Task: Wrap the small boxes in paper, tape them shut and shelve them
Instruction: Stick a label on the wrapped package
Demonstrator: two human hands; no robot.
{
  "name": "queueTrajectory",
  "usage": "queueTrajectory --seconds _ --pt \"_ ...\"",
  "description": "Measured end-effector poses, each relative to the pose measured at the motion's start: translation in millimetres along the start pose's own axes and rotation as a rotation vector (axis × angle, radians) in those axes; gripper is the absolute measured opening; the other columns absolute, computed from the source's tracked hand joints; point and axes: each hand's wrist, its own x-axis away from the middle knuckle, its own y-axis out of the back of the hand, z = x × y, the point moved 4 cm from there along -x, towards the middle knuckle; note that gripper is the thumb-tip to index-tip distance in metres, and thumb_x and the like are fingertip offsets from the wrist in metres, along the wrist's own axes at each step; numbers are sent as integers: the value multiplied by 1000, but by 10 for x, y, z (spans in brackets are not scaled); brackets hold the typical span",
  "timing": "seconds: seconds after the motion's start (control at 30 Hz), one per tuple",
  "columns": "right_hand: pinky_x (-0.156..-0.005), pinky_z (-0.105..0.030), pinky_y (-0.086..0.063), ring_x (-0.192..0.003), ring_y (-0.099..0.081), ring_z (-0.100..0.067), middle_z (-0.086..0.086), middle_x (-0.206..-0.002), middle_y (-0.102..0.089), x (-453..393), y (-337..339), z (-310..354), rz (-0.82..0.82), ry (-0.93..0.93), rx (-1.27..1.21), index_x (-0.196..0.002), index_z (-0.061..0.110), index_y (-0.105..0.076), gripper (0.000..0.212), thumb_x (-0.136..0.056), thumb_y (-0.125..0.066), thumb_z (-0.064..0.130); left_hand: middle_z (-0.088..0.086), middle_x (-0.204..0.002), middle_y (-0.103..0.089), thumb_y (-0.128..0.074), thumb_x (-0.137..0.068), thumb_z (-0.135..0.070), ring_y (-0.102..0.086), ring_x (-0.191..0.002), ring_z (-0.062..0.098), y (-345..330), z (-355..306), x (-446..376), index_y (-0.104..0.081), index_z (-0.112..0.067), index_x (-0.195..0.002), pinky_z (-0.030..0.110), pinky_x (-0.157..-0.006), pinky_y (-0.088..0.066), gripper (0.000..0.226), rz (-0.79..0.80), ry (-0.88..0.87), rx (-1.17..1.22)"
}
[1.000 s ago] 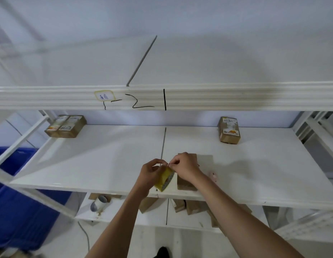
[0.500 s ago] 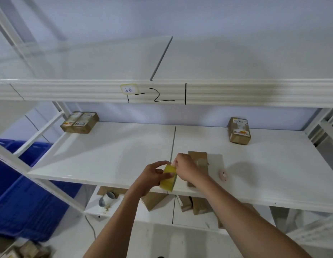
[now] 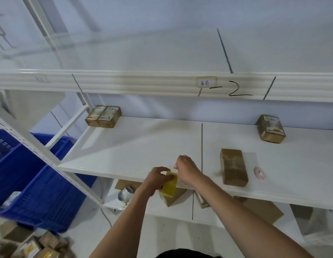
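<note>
Yellow tape: a roll of yellowish packing tape (image 3: 169,184) sits in my left hand (image 3: 156,178), at the front edge of the white metal shelf (image 3: 139,146).
Left hand: my fingers curl round the roll and grip it from the left.
Right hand: my right hand (image 3: 187,169) is just beside the roll, its fingertips closed at the roll's upper edge; they seem to pinch the tape's loose end, though the strip itself is too thin to make out.
Wrapped box: a small box in brown paper, banded with clear tape (image 3: 233,167), lies flat on the shelf to the right of my right hand, apart from it.
Pink thing: a small round pink object (image 3: 259,173) lies just right of that box; I cannot tell what it is.
Back left: two brown wrapped boxes with printed labels (image 3: 103,116) stand touching each other at the rear left corner of the shelf.
Back right: one more labelled brown box (image 3: 271,129) stands near the rear wall on the right.
Shelf rail: the rail above carries a small tag (image 3: 206,82) and the hand-drawn marking "1-2".
Lower shelf: brown boxes and a whitish roll (image 3: 125,193) lie underneath.
Floor left: blue plastic crates (image 3: 39,185) stand beside the rack, with more small boxes (image 3: 31,246) heaped in front of them.
</note>
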Motion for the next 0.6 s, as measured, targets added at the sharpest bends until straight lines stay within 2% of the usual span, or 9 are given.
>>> queueTrajectory --seconds 0.13,0.23,0.33,0.4,0.47,0.6 --pt "-85 -28 -47 -105 -60 -29 -20 -116 -61 -106 -223 134 1 -59 -19 -110 -5 -60 15 -96 -55 0 15 -109 -71 -68 -92 -30 -72 -97 27 220 132 -14 -63 -19 -124 40 -88 -60 35 188 52 -14" --pt "-87 -43 -54 -100 -65 -36 -26 -111 -66 -224 -304 231 21 -109 -76 -107 -14 -62 20 -93 -51 -3 18 -116 -70 -75 -88 -19 -70 -105 29 385 194 -5 -59 -14 -128 40 -92 -58 43 318 33 105" --pt "-75 -32 -51 -95 -65 -25 -14 -106 -67 -297 -401 297 29 -108 -72 -102 -1 -65 15 -95 -51 1 17 -115 -72 -82 -82 -13 -70 -107 29 475 360 -39 -54 -14 -133 42 -97 -56 58 364 1 129" --pt "-75 -26 -47 -97 -64 -24 -10 -106 -64 -305 -490 309 38 -95 -42 -98 8 -61 14 -94 -51 0 13 -109 -73 -83 -80 -20 -72 -95 24 490 486 -60 -57 -12 -133 37 -92 -58 60 367 28 102" --pt "-75 -26 -47 -98 -64 -24 -10 -105 -64 -296 -597 316 48 -76 -10 -95 11 -60 14 -93 -52 -1 9 -102 -72 -84 -79 -28 -67 -79 18 527 580 -100 -60 -12 -132 30 -79 -57 61 342 43 28" --pt "-73 -23 -39 -93 -58 -19 -10 -108 -61 -260 -737 360 40 -40 19 -102 7 -58 15 -93 -50 -3 6 -103 -73 -82 -81 -30 -66 -76 14 636 645 -181 -60 -19 -132 25 -72 -53 57 334 60 -98"
